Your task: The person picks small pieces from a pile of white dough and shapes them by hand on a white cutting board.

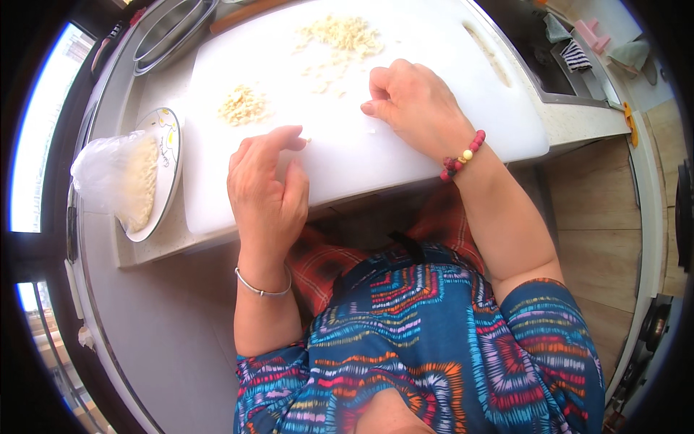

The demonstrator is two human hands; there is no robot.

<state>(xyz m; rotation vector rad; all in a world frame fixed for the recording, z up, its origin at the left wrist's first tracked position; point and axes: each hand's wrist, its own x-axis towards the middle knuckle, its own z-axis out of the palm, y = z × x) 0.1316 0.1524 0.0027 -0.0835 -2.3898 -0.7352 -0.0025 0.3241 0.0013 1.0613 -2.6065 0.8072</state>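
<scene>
A white cutting board [336, 163] lies across the counter before me. My left hand [271, 179] is over its near left part, thumb and forefinger apart, with a tiny pale bit [309, 140] at the forefinger's tip. My right hand [415, 103] is over the board's middle right, fingers curled in and thumb near the forefinger; whether something small is between them is hidden. A small pile of pale yellow pieces [243, 105] lies beyond my left hand. A larger, looser pile of similar pieces [347, 35] lies farther back, with scattered bits towards my right hand.
Left of the board, a clear plastic bag of pale pieces [138, 179] rests on an oval white plate [169, 135]. Metal trays [173, 32] stand at the back left, beside a wooden rod [244, 15]. A sink [547, 70] with striped cloth [576, 56] is at the back right.
</scene>
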